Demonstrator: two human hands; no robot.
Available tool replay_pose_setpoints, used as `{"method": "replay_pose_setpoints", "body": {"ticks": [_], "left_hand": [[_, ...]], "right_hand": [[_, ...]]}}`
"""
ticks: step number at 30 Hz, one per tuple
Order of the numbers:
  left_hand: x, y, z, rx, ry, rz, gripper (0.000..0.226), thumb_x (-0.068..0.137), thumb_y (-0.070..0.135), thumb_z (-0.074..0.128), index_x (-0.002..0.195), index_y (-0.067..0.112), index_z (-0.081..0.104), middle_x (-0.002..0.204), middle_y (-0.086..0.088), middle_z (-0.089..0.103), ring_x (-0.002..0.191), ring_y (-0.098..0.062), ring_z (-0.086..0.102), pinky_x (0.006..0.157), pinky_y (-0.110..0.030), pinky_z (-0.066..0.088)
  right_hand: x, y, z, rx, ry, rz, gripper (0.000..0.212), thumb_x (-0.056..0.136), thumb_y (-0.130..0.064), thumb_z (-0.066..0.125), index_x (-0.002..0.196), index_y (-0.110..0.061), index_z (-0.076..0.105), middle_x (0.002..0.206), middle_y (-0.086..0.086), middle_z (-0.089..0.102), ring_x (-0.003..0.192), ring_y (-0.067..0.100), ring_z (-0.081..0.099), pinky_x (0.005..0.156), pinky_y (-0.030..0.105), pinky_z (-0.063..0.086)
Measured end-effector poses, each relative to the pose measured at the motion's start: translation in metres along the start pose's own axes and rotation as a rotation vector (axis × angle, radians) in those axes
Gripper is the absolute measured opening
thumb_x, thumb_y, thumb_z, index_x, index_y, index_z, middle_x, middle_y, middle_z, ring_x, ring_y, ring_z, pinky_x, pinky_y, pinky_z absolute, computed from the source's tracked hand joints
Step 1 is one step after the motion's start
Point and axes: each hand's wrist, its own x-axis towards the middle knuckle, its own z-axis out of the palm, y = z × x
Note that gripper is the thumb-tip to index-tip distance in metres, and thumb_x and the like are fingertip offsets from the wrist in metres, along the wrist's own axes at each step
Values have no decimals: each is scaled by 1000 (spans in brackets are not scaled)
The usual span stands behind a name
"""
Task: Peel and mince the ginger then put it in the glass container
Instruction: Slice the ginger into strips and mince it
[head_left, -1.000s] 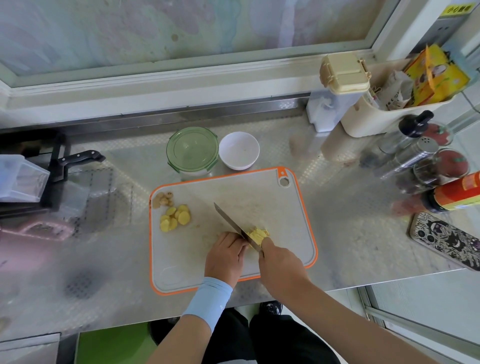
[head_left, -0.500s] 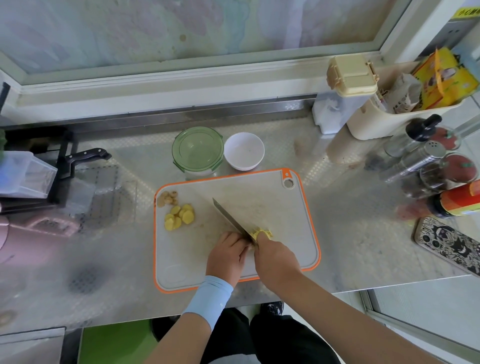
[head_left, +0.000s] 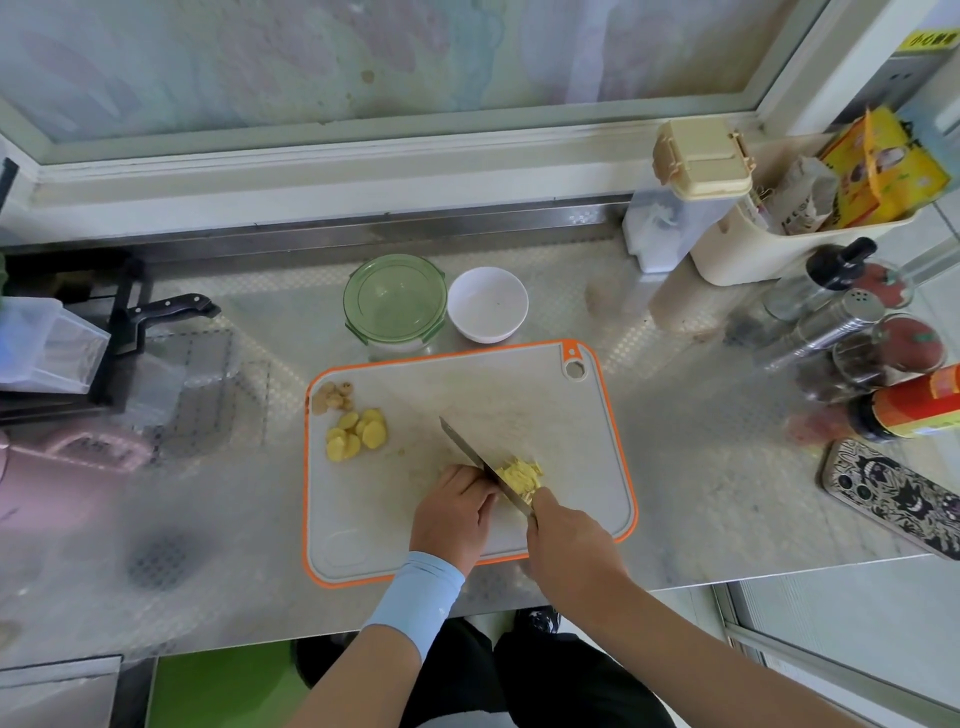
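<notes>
Nearest the body, the right hand (head_left: 569, 545) is wrapped around the handle of the knife (head_left: 470, 452). Its forefinger reaches up toward the blade. The left hand (head_left: 457, 512) sits just beside it with fingers curled under and knuckles close to the flat of the blade. Whatever it pins down is hidden, so I cannot tell if it holds ginger.

Both hands work over the near half of the cutting board (head_left: 519, 395). The blade's long axis runs diagonally, from the right hand away and to the left. The chopped ginger (head_left: 517, 475) lies touching the blade on its right side, just ahead of the right hand's knuckles. My judgement is that mincing is under way, and this pile looks coarse enough to need more passes.

Further out on the left, well apart from the blade, sit the ginger slices (head_left: 358, 434), uncut and nearer the left hand. The peel scraps (head_left: 332, 397) lie beyond them in the board's corner.

Past the board's far edge on the bench (head_left: 701, 467) stands the glass container (head_left: 395, 301), its green lid on. It will need opening first. 1 white bowl (head_left: 487, 304) sits just beside it.

At far right, the yellow sign (head_left: 930, 39), the yellow packet (head_left: 883, 166) and the red bottle (head_left: 924, 405) carry print too small to read.
</notes>
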Motion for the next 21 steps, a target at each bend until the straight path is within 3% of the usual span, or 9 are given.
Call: {"method": "replay_pose_setpoints", "body": {"ticks": [3, 10, 15, 21], "left_hand": [[1, 0, 1, -1, -1, -9, 17, 89, 17, 57, 81, 17, 72, 89, 4, 66, 90, -16, 57, 64, -23, 50], [-1, 1, -2, 15, -35, -5, 19, 92, 20, 52, 86, 17, 70, 92, 5, 64, 90, -17, 56, 62, -24, 49], [1, 2, 0, 26, 2, 14, 19, 93, 17, 54, 82, 15, 70, 87, 3, 64, 83, -20, 57, 70, -29, 47], [-2, 4, 1, 22, 42, -19, 18, 89, 14, 57, 78, 14, 71, 84, 1, 65, 88, -15, 54, 74, -22, 45]], "right_hand": [[4, -4, 2, -42, -13, -4, 27, 95, -6, 47, 98, -22, 26, 65, -4, 39, 53, 10, 37, 43, 24, 24], [20, -19, -1, -6, 4, -36, 14, 98, -11, 39, 95, -19, 29, 66, -2, 41, 60, 20, 44, 56, 31, 37], [21, -15, 0, 26, 9, -45, 10, 99, -13, 39, 94, -19, 31, 68, 0, 44, 64, 24, 48, 49, 31, 29], [7, -5, 0, -1, 19, -35, 16, 100, -15, 40, 95, -22, 26, 67, -2, 42, 60, 19, 43, 46, 26, 23]]}}
